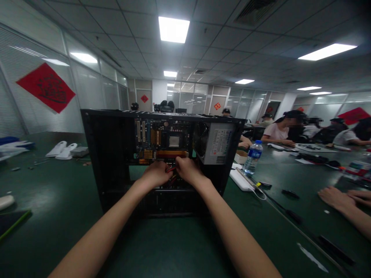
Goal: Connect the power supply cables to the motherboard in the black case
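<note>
A black computer case [92, 154] stands on the green table with its side open towards me. Inside it are a motherboard [181, 129] and, at the upper right, a grey power supply [220, 143] with a fan. My left hand [156, 172] and my right hand [188, 170] meet just below the board's lower edge. Both have their fingers closed on thin red and dark cables [172, 170] between them. The cable ends are hidden by my fingers.
Right of the case are a water bottle [253, 157], a white power strip [241, 179] and cords. A co-worker's hands [336, 199] rest on the table farther right. White slippers [61, 150] and a grey box [79, 151] lie to the left. Several people sit at the back right.
</note>
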